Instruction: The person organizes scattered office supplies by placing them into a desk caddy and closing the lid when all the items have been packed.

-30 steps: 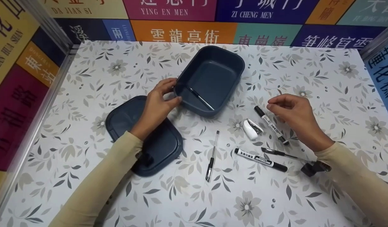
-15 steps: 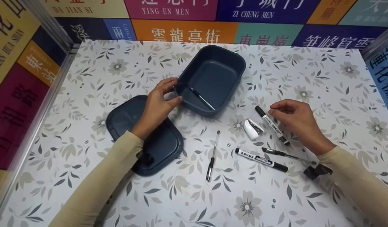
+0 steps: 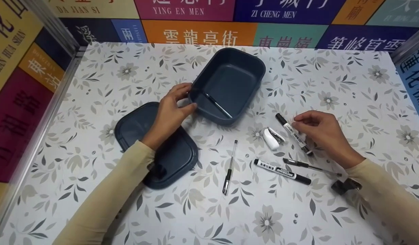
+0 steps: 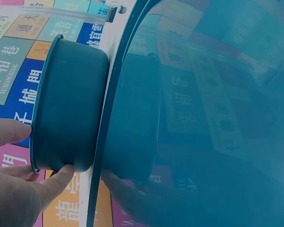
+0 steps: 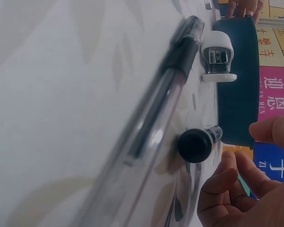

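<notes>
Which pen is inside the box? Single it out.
The pen slantwise in the dark blue box, by the left hand. Both others lie on the tabletop: one gel pen nearer the lid, another gel pen near the right sleeve.

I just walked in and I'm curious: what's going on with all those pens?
A person's left hand holds one corner of a dark blue box with one pen inside. The right hand is close to a marker but isn't gripping it. Another marker, two more pens and a white stapler lie outside the box. The lid is off.
</notes>
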Demonstrator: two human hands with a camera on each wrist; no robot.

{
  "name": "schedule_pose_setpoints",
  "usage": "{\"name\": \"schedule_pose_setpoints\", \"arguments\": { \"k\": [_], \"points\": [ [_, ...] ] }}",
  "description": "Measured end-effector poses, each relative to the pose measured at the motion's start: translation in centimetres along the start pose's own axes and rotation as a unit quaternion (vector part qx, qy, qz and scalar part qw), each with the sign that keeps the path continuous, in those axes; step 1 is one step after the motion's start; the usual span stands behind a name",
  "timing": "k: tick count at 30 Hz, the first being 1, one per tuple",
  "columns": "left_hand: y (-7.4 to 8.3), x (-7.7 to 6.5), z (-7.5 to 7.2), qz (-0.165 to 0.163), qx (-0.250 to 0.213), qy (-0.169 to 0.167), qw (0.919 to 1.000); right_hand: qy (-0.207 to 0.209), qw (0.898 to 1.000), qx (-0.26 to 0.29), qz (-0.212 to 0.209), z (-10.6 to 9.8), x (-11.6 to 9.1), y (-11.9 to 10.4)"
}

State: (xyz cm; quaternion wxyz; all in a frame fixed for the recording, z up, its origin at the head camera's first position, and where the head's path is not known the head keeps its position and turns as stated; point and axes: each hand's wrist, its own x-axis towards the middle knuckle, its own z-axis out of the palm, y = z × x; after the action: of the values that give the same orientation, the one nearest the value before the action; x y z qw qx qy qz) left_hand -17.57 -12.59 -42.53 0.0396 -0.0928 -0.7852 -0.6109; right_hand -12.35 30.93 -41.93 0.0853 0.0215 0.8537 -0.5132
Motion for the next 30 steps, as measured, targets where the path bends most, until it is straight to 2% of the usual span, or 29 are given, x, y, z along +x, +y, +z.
{"name": "schedule_pose_setpoints", "arguments": {
  "k": [13,18,30],
  "points": [
    [0.0,0.05,0.06,-0.004,-0.02,0.0,0.9998,0.002,0.996,-0.087,-0.014,0.13,0.05,0.25],
    [0.0,-0.01,0.04,0.0,-0.006,-0.003,1.0,0.007,0.993,-0.112,-0.025,0.3,0.15,0.62],
    [-0.03,0.04,0.03,0.004,-0.01,0.0,0.9999,0.014,0.989,-0.14,-0.051,0.72,0.09,0.41]
  ]
}}
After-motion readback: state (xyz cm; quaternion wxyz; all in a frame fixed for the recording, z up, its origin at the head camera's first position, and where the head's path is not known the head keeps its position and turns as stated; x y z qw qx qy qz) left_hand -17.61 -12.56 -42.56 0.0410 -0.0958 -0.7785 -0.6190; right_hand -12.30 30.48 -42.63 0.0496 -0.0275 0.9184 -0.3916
